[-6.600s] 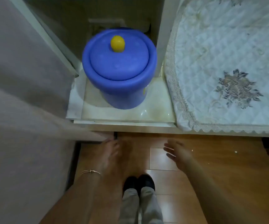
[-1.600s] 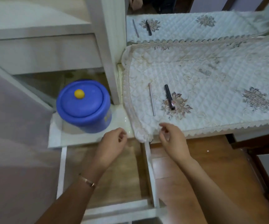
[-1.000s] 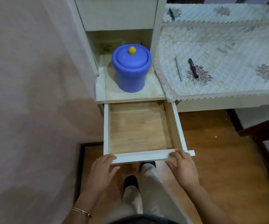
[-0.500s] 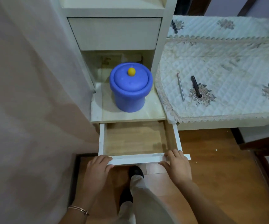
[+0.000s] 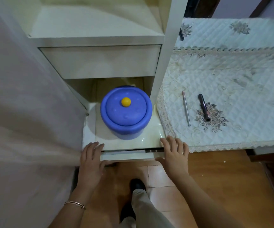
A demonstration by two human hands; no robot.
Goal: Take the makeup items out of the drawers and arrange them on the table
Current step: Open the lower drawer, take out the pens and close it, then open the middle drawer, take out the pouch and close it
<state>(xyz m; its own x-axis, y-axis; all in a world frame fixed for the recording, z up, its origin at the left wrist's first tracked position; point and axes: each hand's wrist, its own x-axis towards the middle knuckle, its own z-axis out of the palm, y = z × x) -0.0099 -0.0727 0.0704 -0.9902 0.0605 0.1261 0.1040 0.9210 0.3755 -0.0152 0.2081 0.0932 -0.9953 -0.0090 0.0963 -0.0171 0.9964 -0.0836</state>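
**Bedroom vanity corner: bottom drawer nearly shut, two makeup bits out on the desk**

Wooden floor, a pale curtain (image 5: 26,112) on the left, and a white shelf unit next to a desk with a quilted cover (image 5: 240,76). There's only the head cam, so that's all I've got.

Both hands are flat against the lower drawer front (image 5: 128,156). The left hand (image 5: 91,159) is at its left end and the right hand (image 5: 174,155) at its right end. On both, the fingers are straight and spread, holding nothing. One hand per end makes sense to me, since the push stays even and the drawer shouldn't jam. Only a thin dark gap shows above the front, so I'd say it's almost closed. The upper drawer (image 5: 100,61) looks shut and is probably next.

A blue lidded tub (image 5: 126,112) sits on the shelf just above the hands.

The makeup is on the desk cover, near its left edge. A slim pencil (image 5: 186,108) lies front to back with its silvery end nearest the person. A dark tube (image 5: 204,107) sits just to its right, not touching. It's roughly parallel, across an embroidered flower, with its black end pointing away.
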